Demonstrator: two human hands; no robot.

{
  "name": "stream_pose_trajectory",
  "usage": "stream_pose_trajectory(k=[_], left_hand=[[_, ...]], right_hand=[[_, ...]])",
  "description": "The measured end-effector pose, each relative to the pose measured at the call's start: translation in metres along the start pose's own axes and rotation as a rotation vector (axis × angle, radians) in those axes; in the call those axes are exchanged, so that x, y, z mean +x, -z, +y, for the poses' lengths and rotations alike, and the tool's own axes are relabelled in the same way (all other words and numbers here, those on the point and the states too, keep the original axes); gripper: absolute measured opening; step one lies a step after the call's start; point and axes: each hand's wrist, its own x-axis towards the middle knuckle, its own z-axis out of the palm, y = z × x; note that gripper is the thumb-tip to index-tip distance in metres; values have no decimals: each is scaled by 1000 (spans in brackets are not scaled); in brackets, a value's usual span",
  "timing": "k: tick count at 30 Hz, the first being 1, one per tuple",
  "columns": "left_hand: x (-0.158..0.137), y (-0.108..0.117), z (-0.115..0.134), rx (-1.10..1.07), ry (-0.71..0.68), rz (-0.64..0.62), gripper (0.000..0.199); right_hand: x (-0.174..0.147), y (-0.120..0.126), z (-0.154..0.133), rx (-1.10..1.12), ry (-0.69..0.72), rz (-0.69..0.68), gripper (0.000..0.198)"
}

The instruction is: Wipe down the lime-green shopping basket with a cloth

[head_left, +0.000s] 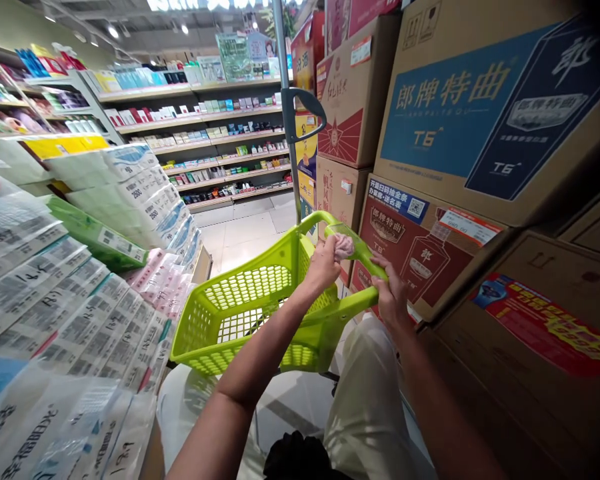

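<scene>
Arms [260,357] fill the bottom middle; left hand [323,263] squeezes pink cloth [345,247], right hand [393,291] curls round the green handle [363,251]. Hard rubbing could tip the basket [281,256].

We record a floor [250,230] of pale tiles, on which a green mesh cart [280,257] stands. At the rear we note a multi-tiered shelf [195,88] with pale front edges, carrying close rows of small boxed goods [245,104], with larger packs [135,77] ranged along its top. Opposite the cartons' side, at left, we observe a low, brown-sided platform [203,264] bearing tightly stacked wrapped packages [95,293], several marked with handwritten figures.
</scene>
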Motion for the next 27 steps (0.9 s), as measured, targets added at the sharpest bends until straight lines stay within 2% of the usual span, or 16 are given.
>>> stream_pose_trajectory(k=[3, 7, 9, 13, 15, 18, 20, 23, 25, 27], left_hand=[[8, 4, 4, 37, -12, 6, 43], [45, 7, -2, 27, 136, 92, 43], [51, 10, -6, 22, 150, 99, 42], [27, 28, -13, 12, -93, -57, 40], [9, 41, -20, 42, -212, -69, 37], [-13, 53, -39, 101, -300, -52, 32], [-20, 54, -55, 107, -329, -126, 31], [-14, 51, -78, 127, -363, -197, 37], [3, 50, -92, 161, -362, -190, 37], [28, 52, -105, 187, -304, -145, 30]], right_hand=[[-3, -3, -2, -10, 17, -3, 44], [-1, -9, -4, -5, 21, -17, 41], [1, -12, -4, 21, 21, -16, 41], [2, -18, -1, 58, -4, 25, 41], [2, -18, -1, 66, -7, 43, 41], [0, -18, -3, 73, 5, 49, 41], [0, -17, -6, 69, 5, 46, 40], [0, -16, -8, 64, 0, 43, 39], [0, -16, -8, 64, 2, 33, 39], [1, -17, -6, 63, 2, 18, 39]])
